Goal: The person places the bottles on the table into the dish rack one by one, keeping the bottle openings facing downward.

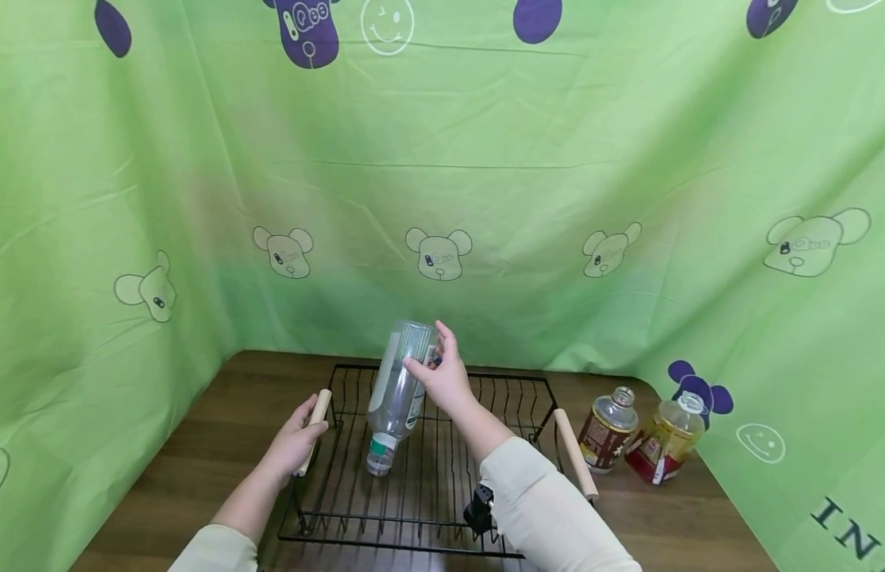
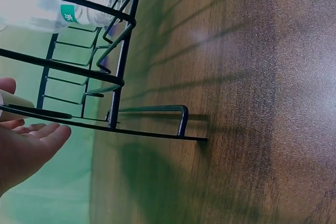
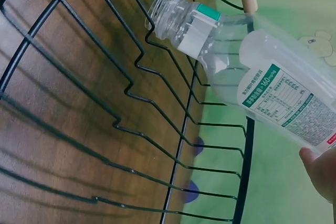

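Observation:
My right hand (image 1: 448, 380) grips a clear, empty plastic bottle (image 1: 396, 393) near its base, thumb on the near side. The bottle is tilted steeply, neck down, over a black wire rack (image 1: 399, 546). Its uncapped mouth is among the wires; whether it touches them I cannot tell. In the right wrist view the bottle (image 3: 283, 103) shows a white and green label, with my thumb (image 3: 320, 174) near the lower right. My left hand (image 1: 294, 438) holds the rack's left wooden handle (image 1: 315, 429) between thumb and fingers, seen too in the left wrist view.
Right of the rack's other wooden handle (image 1: 575, 457) stand two uncapped bottles, one with a brown label (image 1: 608, 433) and one with a yellow and red label (image 1: 664, 445). All rests on a brown wooden table (image 1: 178, 461), backed by a green printed cloth (image 1: 507, 199).

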{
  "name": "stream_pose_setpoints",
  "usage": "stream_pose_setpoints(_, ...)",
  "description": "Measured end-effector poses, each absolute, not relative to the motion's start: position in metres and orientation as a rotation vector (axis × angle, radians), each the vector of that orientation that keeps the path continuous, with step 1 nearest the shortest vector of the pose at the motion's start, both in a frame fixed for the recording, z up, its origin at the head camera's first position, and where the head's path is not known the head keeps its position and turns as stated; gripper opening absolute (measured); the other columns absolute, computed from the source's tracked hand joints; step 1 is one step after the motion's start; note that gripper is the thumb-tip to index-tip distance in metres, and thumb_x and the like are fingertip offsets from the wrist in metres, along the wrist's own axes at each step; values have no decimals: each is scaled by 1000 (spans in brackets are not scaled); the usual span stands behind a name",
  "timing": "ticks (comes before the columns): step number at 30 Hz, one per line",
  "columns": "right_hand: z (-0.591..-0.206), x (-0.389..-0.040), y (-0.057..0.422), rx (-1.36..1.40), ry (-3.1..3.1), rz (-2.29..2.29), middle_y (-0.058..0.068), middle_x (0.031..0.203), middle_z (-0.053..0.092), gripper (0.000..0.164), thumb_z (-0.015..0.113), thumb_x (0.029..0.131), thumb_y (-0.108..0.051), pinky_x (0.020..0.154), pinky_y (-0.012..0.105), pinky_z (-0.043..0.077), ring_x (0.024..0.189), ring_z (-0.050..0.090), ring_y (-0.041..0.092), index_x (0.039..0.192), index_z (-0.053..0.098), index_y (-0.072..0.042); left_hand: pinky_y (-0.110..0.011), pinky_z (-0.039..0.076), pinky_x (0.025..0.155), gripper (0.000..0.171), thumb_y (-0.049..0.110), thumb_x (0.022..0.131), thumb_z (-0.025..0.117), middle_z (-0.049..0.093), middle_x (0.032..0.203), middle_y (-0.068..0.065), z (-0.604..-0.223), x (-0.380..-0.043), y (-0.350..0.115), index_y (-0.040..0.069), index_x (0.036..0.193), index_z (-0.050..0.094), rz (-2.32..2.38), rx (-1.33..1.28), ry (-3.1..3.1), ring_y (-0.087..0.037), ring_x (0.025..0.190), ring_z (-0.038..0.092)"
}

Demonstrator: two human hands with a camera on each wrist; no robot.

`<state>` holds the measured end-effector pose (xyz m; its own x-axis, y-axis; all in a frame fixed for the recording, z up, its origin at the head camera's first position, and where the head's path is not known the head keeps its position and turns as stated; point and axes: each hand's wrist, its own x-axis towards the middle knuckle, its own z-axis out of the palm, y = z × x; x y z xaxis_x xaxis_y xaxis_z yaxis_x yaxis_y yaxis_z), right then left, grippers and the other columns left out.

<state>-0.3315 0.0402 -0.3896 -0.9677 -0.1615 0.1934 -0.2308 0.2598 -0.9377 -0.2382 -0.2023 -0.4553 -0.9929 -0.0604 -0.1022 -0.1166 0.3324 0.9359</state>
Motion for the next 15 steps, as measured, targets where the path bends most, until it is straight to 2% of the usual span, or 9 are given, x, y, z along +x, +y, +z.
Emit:
stream_pose_setpoints(2, -390, -332, 38, 379, -2446, 1847, 21, 159, 29, 88, 74, 86, -23, 103, 55, 45, 137, 41, 43, 156, 20, -23, -64, 27, 112, 68, 15, 100, 46, 15, 160, -29, -455, -239, -202, 0, 156, 11, 1783, -166, 2526, -49, 145, 21)
stream_pose_setpoints(7, -390, -333, 33, 362, -2467, 1834, 17, 159, 30, 85, 71, 89, -29, 95, 56, 50, 132, 46, 42, 156, 19, -29, -64, 27, 113, 67, 13, 100, 46, 15, 159, -30, -456, -240, -202, 0, 156, 12, 1794, -166, 2529, -49, 145, 21)
stream_pose_setpoints(15, -394, -336, 27, 354, -2475, 1825, 19, 157, 31, 81, 66, 92, -31, 98, 58, 48, 132, 46, 42, 157, 17, -27, -64, 28, 112, 67, 14, 100, 46, 17, 158, -31, -459, -241, -203, 0, 156, 12, 1794, -177, 2527, -49, 144, 23)
